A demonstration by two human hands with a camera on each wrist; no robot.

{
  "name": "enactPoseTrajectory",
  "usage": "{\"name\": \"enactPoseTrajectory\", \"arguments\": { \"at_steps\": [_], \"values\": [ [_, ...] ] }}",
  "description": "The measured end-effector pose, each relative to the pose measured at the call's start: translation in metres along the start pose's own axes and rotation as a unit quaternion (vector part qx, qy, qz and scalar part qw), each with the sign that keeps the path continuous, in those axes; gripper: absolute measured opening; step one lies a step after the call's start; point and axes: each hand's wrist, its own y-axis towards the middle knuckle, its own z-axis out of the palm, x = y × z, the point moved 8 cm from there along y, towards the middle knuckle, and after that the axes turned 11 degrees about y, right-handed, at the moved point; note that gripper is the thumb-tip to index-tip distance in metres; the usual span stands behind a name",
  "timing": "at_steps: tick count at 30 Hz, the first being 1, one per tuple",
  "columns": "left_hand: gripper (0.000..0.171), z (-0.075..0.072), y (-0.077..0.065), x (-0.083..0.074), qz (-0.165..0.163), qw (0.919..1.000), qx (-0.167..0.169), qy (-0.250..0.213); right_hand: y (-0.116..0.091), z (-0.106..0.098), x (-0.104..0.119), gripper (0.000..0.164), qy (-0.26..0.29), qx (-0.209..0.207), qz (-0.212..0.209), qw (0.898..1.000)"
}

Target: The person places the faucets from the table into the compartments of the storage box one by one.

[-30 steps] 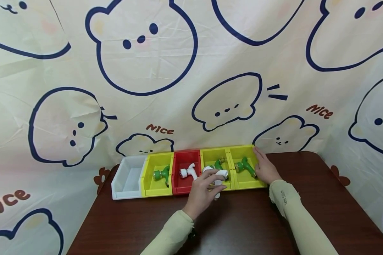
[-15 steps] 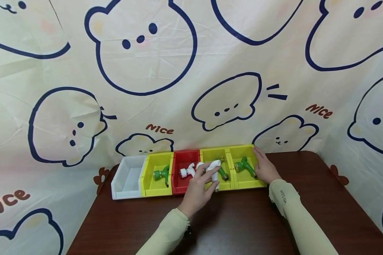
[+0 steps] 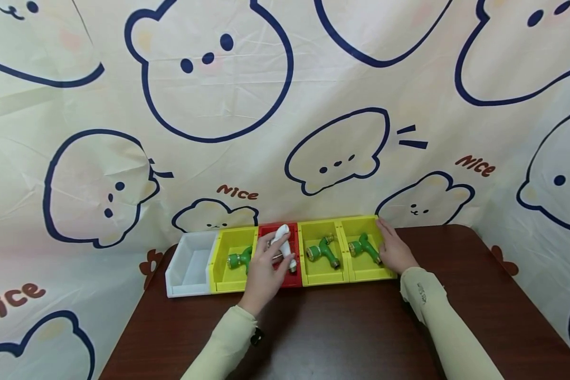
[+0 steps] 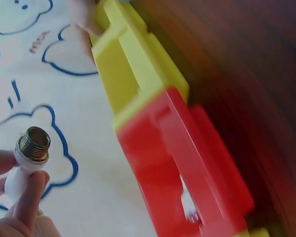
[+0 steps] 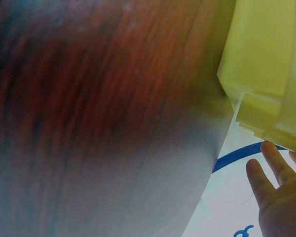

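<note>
Over the red bin (image 3: 293, 281), my left hand (image 3: 262, 272) grips a white faucet (image 3: 285, 253) between thumb and fingers. In the left wrist view the brass threaded end (image 4: 34, 143) of that faucet points up past the fingertips. Part of another white faucet (image 4: 188, 203) shows inside the red bin. My right hand (image 3: 395, 253) rests at the outer side of the rightmost yellow bin (image 3: 371, 274), its fingers extended along the wall. That bin holds a green faucet (image 3: 364, 248).
The bins stand in one joined row at the table's back. The middle yellow bin (image 3: 319, 279) holds a green faucet (image 3: 323, 252), as does the left yellow bin (image 3: 227, 285). A white bin (image 3: 190, 264) ends the row at left. Behind hangs a printed cloth (image 3: 275, 174).
My left hand has carried the white faucet leftward from above the middle yellow bin to above the red bin, turning it more upright. My right hand has stayed at the rightmost bin.
</note>
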Motion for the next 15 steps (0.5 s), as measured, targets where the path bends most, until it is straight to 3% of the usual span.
{"name": "enactPoseTrajectory", "arguments": {
  "at_steps": [4,8,15],
  "values": [
    [0.051,-0.018,0.001,0.016,-0.015,0.9993,-0.007,0.033,0.000,0.000,0.000,0.068,0.000,0.001,0.000,1.000],
    [0.048,-0.041,0.006,0.037,-0.051,0.9962,-0.016,0.069,-0.001,0.000,0.001,0.068,-0.001,0.000,-0.005,1.000],
    [0.040,-0.079,0.008,0.089,-0.104,0.9865,-0.052,0.115,-0.001,0.000,0.000,0.069,-0.001,-0.003,-0.006,1.000]
  ]
}}
